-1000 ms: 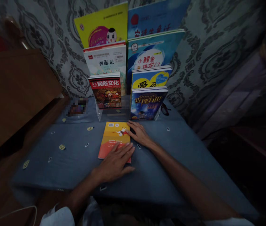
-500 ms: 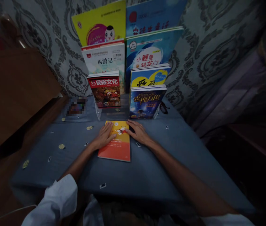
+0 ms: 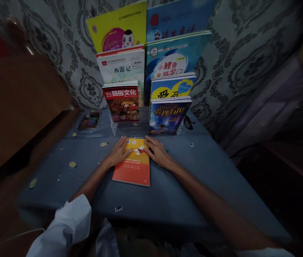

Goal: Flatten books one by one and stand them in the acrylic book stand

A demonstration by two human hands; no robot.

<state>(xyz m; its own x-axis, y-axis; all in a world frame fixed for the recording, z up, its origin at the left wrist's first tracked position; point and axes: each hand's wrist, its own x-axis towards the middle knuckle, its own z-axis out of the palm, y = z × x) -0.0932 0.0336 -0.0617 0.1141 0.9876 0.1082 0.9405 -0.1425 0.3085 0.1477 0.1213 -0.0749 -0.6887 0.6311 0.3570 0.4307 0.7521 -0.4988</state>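
Note:
A closed paperback book (image 3: 132,173), orange at the near end and yellow at the far end, lies flat on the blue-grey tablecloth in front of me. My left hand (image 3: 118,152) rests along its left edge, fingers stretched out and thumb over the cover. Along the right edge lies my right hand (image 3: 157,151), also with fingers extended and its thumb on the cover. Neither hand wraps around the book. Behind it stands a clear display rack (image 3: 114,127) with books in two columns, including a red-topped book (image 3: 123,107) and a dark blue book (image 3: 167,116).
Dark glasses (image 3: 188,123) lie right of the rack. A blurred-out item (image 3: 88,119) is at the table's back left. The tablecloth (image 3: 207,167) reaches the near edge. A brown wooden piece of furniture (image 3: 20,110) stands left, and patterned curtain or wallpaper (image 3: 237,60) is behind.
The book has slid slightly towards me, and a barcode now shows near my left fingers. My left hand sits a bit nearer the book's left edge. The view has shifted slightly.

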